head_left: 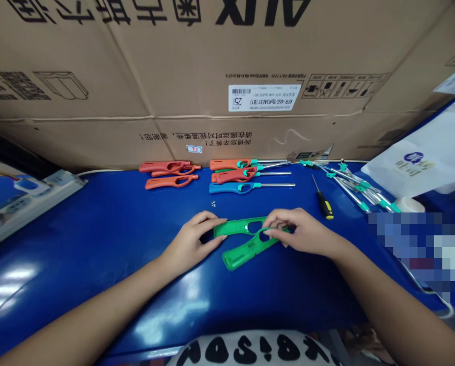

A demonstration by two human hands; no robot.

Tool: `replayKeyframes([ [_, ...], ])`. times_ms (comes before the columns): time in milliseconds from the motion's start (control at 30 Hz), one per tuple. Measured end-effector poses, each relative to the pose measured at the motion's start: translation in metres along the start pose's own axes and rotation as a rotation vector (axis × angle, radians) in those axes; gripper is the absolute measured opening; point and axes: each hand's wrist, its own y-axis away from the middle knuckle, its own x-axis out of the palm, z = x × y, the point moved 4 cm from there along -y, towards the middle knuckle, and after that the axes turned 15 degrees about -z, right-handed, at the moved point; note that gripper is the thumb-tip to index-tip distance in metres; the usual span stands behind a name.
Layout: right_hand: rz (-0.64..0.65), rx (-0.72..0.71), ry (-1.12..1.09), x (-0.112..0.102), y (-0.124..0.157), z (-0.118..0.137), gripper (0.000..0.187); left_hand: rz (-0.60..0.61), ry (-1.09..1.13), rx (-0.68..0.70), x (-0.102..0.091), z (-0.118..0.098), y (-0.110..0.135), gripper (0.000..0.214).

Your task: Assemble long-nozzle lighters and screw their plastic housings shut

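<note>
Hands (191,238) pinch green casing halves (238,253), blue tabletop (197,307) stretching to its near edge (147,354).

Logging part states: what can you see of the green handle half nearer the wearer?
The near green handle half looks like moulded plastic: long, broad rounded end, dark slot-like marks, an oval opening. The right hand holds its other end, partly hiding it. It slants over the blue table, broad end leftward and nearer the wearer. Whether it touches the other green half is unclear.
</note>
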Motion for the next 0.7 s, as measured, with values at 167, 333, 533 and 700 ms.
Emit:
replayKeyframes([
  [167, 0.116, -0.237, 0.38, 0.013, 0.007, 0.011, 0.016, -0.037, 0.007, 0.028, 0.001, 0.001, 0.001, 0.029],
  [333, 0.131, -0.295, 0.516, 0.015, 0.007, 0.011, 0.026, -0.066, -0.028, 0.094, -0.001, -0.006, 0.0, 0.026],
  [533, 0.089, -0.277, 0.556, 0.012, 0.004, 0.012, 0.016, 0.044, -0.019, 0.224, -0.003, -0.021, 0.002, 0.031],
  [700, 0.114, -0.337, 0.535, 0.018, 0.004, 0.009, 0.019, 0.097, -0.078, 0.246, -0.001, -0.021, 0.004, 0.033],
])
